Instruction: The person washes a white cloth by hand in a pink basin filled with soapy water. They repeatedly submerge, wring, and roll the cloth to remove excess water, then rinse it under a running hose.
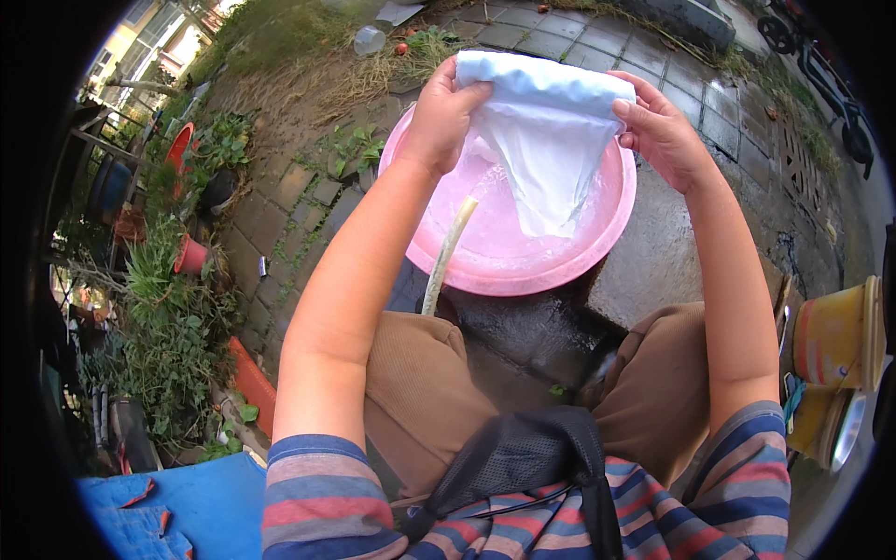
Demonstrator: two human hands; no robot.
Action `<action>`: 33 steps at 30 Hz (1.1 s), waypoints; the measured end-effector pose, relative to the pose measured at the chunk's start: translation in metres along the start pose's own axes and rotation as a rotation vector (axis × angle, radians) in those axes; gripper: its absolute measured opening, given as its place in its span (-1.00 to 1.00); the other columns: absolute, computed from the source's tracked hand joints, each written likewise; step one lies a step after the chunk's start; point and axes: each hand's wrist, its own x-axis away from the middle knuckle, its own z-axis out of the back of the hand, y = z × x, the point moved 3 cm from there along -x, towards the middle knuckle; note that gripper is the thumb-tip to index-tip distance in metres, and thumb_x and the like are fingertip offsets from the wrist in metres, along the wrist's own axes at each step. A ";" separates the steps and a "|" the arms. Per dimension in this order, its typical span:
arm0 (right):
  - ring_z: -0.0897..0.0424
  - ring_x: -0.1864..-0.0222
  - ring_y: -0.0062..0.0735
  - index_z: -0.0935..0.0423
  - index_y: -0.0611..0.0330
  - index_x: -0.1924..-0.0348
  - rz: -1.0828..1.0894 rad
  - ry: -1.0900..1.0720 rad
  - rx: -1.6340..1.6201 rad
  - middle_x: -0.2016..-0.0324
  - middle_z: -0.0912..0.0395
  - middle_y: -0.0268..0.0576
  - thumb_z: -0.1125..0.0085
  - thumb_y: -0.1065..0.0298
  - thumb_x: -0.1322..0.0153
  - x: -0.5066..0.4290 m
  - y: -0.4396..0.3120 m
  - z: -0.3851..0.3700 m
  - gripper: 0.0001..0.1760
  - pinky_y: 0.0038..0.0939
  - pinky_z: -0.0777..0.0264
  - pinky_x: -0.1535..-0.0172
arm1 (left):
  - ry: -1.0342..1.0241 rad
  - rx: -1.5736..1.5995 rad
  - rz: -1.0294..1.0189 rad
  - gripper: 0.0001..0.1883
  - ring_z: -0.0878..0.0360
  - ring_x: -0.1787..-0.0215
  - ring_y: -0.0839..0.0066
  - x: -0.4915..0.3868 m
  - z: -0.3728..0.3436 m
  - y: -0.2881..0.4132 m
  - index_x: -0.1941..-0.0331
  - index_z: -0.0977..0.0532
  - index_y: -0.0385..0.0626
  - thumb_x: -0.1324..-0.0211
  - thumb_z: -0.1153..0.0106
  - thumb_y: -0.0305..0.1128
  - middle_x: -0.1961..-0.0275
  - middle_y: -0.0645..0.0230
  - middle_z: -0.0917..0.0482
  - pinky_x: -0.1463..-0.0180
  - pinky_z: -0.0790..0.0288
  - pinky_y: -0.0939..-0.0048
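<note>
A wet pale blue-white cloth (549, 140) is stretched between my two hands above a pink plastic basin (518, 283). Its upper edge is folded or rolled over, and its narrower lower part hangs down into the basin. My left hand (448, 112) grips the left end of the fold, thumb in front. At the right end, my right hand (651, 126) pinches the cloth between thumb and fingers. A translucent hose (448, 252) leans over the basin's near rim, and water runs from its tip. Water in the basin looks stirred; how deep it is I cannot tell.
Wet paving (637, 245) surrounds the basin. Yellow buckets (836, 336) stand at the right, a scooter (833, 91) farther back. Plants (175, 343), a red pot (190, 255) and a blue board or sheet (210, 511) are on the left. A clear plastic cup (369, 40) lies beyond.
</note>
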 end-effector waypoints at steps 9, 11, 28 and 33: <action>-0.50 0.12 -0.48 -0.44 0.19 0.01 0.374 0.181 1.063 0.19 -0.51 -0.29 -0.29 0.49 -0.18 0.000 0.004 -0.001 -0.51 -0.46 -0.37 0.01 | -0.284 -1.248 -0.529 -0.60 -0.48 -0.03 0.41 0.015 -0.016 0.014 0.00 -0.48 -0.11 0.01 -0.19 -0.52 -0.27 0.14 -0.19 -0.04 -0.42 0.39; -0.54 0.14 -0.42 -0.46 0.21 0.04 0.242 0.166 1.109 0.21 -0.56 -0.23 -0.29 0.50 -0.16 -0.001 0.010 0.000 -0.52 -0.44 -0.39 0.01 | -0.154 -1.314 -0.391 -0.54 -0.53 0.05 0.38 0.014 -0.013 0.010 0.02 -0.47 -0.19 0.12 -0.26 -0.52 -0.08 0.14 -0.40 0.03 -0.46 0.40; -0.47 0.44 -0.66 -0.40 0.22 -0.08 0.114 0.140 0.572 0.33 -0.52 -0.32 -0.23 0.31 -0.38 -0.004 0.007 -0.006 -0.56 -0.61 -0.40 0.41 | 0.129 -1.002 -0.277 -0.60 -0.59 0.12 -0.03 0.008 -0.001 0.007 0.03 -0.30 -0.37 -0.25 -0.10 -0.27 0.16 -0.16 -0.57 0.09 -0.43 0.19; -0.43 0.43 -0.69 -0.44 0.20 -0.06 0.056 0.053 0.227 0.32 -0.52 -0.38 -0.23 0.32 -0.39 -0.004 0.006 -0.003 -0.61 -0.65 -0.34 0.43 | 0.119 -0.852 -0.152 -0.59 -0.60 0.13 0.17 0.006 0.000 0.008 0.00 -0.34 -0.34 -0.24 -0.13 -0.24 0.14 0.01 -0.60 0.10 -0.45 0.24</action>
